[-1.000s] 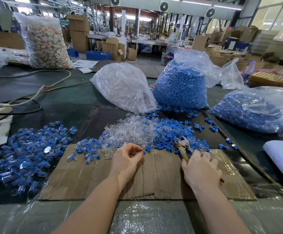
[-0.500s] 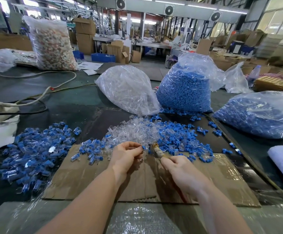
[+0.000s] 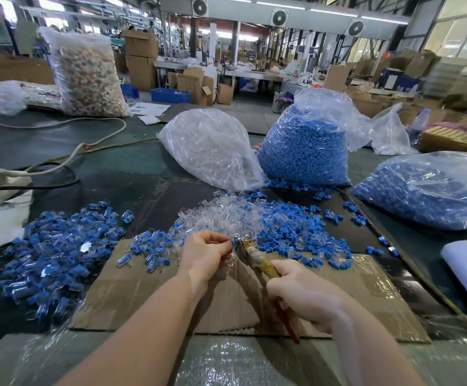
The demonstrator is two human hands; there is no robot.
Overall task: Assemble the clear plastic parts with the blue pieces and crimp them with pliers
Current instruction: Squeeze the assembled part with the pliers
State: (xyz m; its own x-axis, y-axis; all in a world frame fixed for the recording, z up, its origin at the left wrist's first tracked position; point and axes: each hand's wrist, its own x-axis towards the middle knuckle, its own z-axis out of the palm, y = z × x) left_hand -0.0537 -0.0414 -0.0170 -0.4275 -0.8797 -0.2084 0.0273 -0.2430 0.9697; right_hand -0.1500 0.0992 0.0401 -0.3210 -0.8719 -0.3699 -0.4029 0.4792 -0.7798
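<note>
Head view: left hand pinches a small blue-and-clear plastic part. Right hand grips worn tape-wrapped pliers, jaws touching the part.

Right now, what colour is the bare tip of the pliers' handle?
Red, on the pliers below the right hand, head view.
</note>
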